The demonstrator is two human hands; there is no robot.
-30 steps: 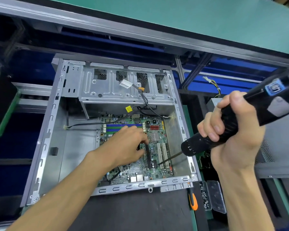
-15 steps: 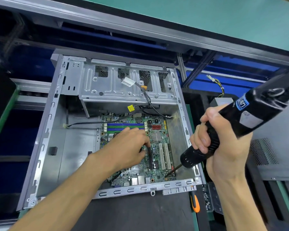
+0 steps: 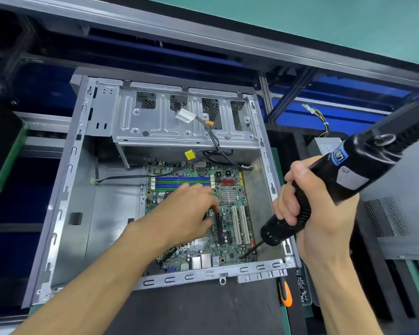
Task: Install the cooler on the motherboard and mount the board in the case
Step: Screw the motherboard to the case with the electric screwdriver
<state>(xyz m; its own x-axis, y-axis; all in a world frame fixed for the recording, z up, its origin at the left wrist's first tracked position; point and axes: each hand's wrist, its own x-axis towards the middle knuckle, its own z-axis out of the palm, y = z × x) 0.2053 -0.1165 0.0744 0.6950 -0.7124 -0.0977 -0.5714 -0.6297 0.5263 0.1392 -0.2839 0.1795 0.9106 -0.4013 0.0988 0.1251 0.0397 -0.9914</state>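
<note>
At the near right corner of the green motherboard (image 3: 198, 213), seated in the grey steel case (image 3: 65, 213), the right hand (image 3: 307, 213) grips the black electric screwdriver (image 3: 336, 180) on a screw while the left hand (image 3: 186, 213) presses down with loosely bent fingers; cooler not visible.

A green motherboard (image 3: 201, 213) with blue and green slot stripes lies in a bare grey metal case (image 3: 65, 201), near a black electric screwdriver (image 3: 344, 180) and an orange-tipped tool handle (image 3: 286, 296).
</note>
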